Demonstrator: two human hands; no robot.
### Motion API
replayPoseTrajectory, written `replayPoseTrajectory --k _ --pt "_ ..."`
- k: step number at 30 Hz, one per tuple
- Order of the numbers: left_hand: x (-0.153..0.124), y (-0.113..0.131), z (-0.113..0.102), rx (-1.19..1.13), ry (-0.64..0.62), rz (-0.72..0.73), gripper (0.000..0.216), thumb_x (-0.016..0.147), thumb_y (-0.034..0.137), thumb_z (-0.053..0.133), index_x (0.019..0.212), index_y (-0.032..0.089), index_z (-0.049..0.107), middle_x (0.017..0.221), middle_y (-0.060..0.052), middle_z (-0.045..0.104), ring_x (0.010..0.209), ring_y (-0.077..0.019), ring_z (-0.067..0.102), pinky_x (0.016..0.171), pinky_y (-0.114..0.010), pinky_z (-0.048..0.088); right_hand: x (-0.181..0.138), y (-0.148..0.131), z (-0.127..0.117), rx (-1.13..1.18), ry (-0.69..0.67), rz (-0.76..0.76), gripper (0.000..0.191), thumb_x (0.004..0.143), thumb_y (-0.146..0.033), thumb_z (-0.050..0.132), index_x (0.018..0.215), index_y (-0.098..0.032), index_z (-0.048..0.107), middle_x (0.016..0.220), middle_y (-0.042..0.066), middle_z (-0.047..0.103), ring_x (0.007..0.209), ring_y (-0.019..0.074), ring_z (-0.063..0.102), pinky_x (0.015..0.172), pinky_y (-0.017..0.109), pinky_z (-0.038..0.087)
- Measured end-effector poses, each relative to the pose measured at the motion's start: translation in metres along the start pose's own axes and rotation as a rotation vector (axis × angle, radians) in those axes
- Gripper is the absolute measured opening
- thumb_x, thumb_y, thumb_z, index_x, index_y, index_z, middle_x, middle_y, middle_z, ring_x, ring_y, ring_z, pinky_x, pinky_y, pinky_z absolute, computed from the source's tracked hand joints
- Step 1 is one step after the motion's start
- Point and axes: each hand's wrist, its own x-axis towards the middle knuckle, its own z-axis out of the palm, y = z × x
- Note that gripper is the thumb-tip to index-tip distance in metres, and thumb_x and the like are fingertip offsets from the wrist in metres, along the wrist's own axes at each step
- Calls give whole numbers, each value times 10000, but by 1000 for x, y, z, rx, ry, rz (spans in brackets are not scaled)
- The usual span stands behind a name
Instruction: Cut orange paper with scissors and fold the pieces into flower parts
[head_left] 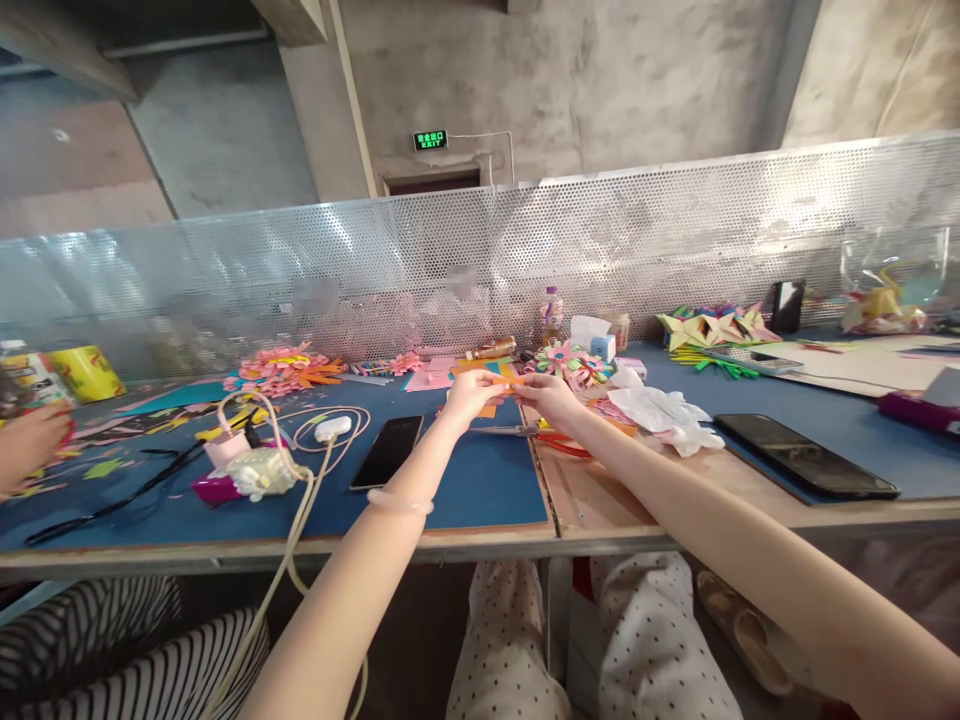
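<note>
- At the far left edge a co-worker's hand rests on the worktop among paper scraps; striped clothing shows below it.
- Beside it lies a white charger with looped cables, next to a pink lump that cannot be identified.
- Behind these sits one finished pink-and-orange paper flower, a sign that some folding is already done.
- A dark phone lies face up on the blue mat, just left of the person's arms. A second phone lies well to the right, so two in all.
- The left hand pinches one end of a small orange paper, fingers closed on it; a pale bangle sits on that wrist.
- The right hand grips the other end, so the paper is held between both hands, just above the worktop at its middle.
- The paper looks small and only partly folded, so this piece seems to be at an early stage; loose pink and orange sheets behind suggest more remain.
- One pair of scissors lies under the hands, untouched.
- To the right are a second flower, crumpled white tissue and a pile of folded paper stars, too merged to count.
</note>
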Motion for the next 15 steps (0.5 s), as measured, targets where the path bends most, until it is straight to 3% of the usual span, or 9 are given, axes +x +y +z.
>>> replayPoseTrajectory --k 15 --pt "3 2 1 -141 -33 -74 169 635 109 708 777 77 622 724 -82 690 657 -174 663 750 -372 535 5 0 0 33 15 -12 273 516 -283 780 694 -124 648 711 32 638 633 100 581 652 236 483"
